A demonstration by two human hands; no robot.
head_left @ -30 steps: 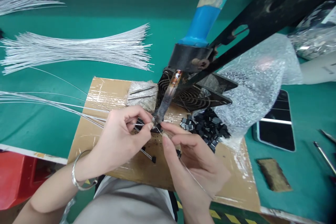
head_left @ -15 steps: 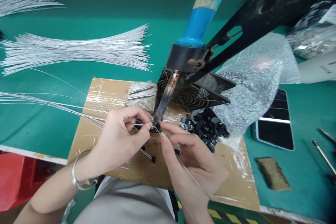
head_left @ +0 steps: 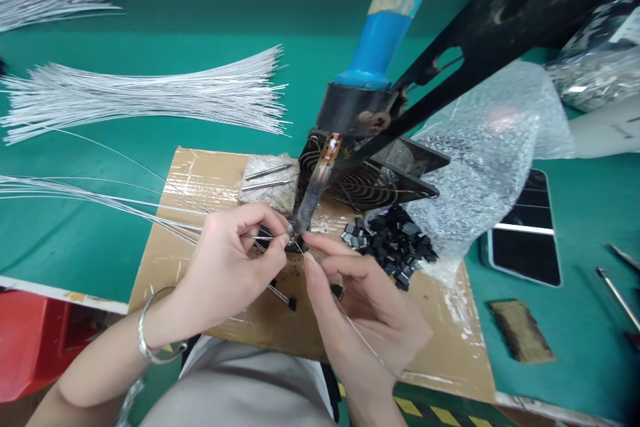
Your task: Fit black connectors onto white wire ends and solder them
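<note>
My left hand [head_left: 227, 270] is closed in a pinch on a thin white wire [head_left: 263, 237], whose end lies under the soldering iron's tip. My right hand [head_left: 367, 320] pinches a strand of solder wire [head_left: 361, 337], fed up to that same spot, with its tail running back over the palm. Between both hands, the soldering iron [head_left: 313, 197] points down from its blue handle [head_left: 375, 47]. Fingertips and the tip partly hide the joint and the small dark block beneath it. Wires with a black connector [head_left: 292, 303] at the end stick out below my left hand.
Cardboard [head_left: 165, 233] covers the work area. Behind the iron stand a black fan [head_left: 370, 180] and a black bracket arm [head_left: 465, 47]. Black connectors [head_left: 395, 240] are piled beside bubble wrap [head_left: 480, 147]. A phone [head_left: 525, 253] and sponge [head_left: 520, 330] lie right; wire bundles [head_left: 145, 97] lie left.
My right hand has shifted very slightly to the left and up with the solder wire. My left hand and the iron look unmoved.
</note>
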